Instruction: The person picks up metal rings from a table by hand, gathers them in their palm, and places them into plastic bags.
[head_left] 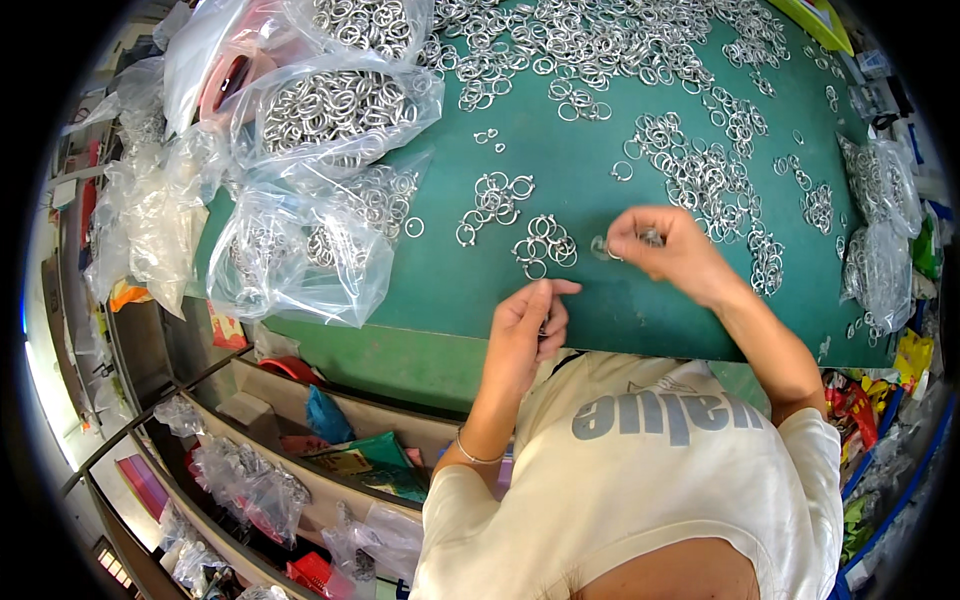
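My right hand [668, 250] hovers over the green table mat [570, 180], its fingertips pinched on a small metal ring [601, 247]. My left hand [527, 325] rests at the mat's near edge with its fingers loosely curled; whether anything lies inside them is hidden. Just beyond the left hand sits a small cluster of linked rings [545, 245], and another cluster [493, 200] lies further left. A wide spread of loose metal rings [600, 50] covers the far side of the mat.
Clear plastic bags of rings [330, 110] pile up at the mat's left, with more bags [880, 230] at the right edge. Shelves with packets and bags [300, 450] stand below on the left. A loose scatter of rings [700, 170] lies right of centre.
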